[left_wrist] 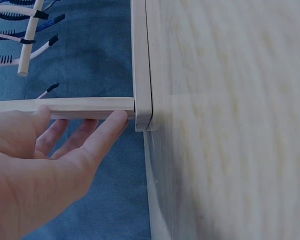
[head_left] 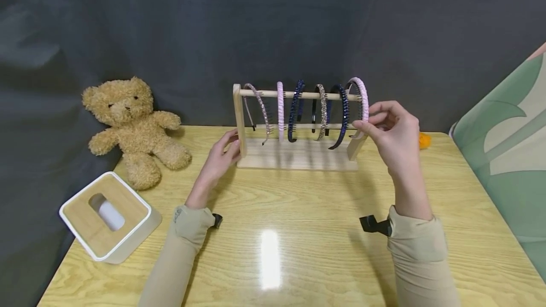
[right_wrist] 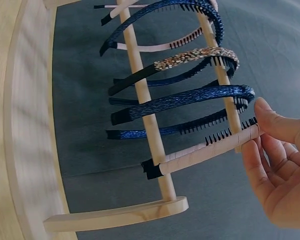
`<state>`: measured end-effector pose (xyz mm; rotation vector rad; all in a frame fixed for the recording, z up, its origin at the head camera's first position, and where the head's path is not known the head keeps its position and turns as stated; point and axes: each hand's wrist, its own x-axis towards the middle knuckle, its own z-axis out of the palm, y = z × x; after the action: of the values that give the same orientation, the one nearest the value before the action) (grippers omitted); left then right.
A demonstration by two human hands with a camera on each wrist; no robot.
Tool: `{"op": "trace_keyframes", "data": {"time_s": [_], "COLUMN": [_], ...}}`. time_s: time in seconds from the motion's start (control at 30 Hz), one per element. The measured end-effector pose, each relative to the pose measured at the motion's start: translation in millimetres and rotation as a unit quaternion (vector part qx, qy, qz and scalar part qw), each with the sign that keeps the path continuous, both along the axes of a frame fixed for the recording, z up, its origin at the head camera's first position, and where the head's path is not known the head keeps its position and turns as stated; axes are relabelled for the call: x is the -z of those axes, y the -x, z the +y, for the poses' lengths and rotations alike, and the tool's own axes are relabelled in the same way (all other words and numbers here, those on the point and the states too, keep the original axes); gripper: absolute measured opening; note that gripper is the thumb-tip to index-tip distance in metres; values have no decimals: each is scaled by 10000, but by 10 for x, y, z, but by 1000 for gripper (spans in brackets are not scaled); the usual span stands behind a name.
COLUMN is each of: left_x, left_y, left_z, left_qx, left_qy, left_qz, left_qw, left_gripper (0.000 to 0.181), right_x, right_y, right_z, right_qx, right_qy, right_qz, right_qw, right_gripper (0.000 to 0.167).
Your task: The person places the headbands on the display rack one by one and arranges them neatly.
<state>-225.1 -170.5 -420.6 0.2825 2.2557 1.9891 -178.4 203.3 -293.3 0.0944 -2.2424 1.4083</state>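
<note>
A wooden headband rack (head_left: 294, 158) holds several headbands on its two rails. On its right end sits a pale pink wrapped headband (head_left: 362, 90), which my right hand (head_left: 394, 129) pinches between thumb and fingers. The right wrist view shows this pink headband (right_wrist: 210, 150) across both rails, my right hand (right_wrist: 282, 150) at its curved top. At the rack's left upright (left_wrist: 90, 106), my left hand (left_wrist: 55, 160) holds on, with the thumb at one side and some fingertips hidden behind the wood. A dark blue headband (head_left: 343, 115) and a gold glittery headband (head_left: 323, 112) hang inward from the pink one.
A teddy bear (head_left: 138, 134) sits at the table's back left. In front of it stands a white tissue box (head_left: 85, 231) with a wooden lid. Behind my right hand lies a small orange object (head_left: 424, 140). A dark curtain (head_left: 204, 27) backs the table.
</note>
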Motion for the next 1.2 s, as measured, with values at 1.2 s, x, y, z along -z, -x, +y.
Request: {"op": "trace_keyframes", "data": {"time_s": [1.2], "left_x": [-13], "left_y": [6], "left_z": [2], "left_qx": [23], "left_qy": [7], "left_qz": [-9], "left_qw": [10000], "left_gripper": [50], "right_x": [226], "right_y": [7], "right_z": [3], "right_qx": [-154], "right_qy": [-116], "right_qz": [-124], "right_qw": [9997], "right_gripper": [39]}}
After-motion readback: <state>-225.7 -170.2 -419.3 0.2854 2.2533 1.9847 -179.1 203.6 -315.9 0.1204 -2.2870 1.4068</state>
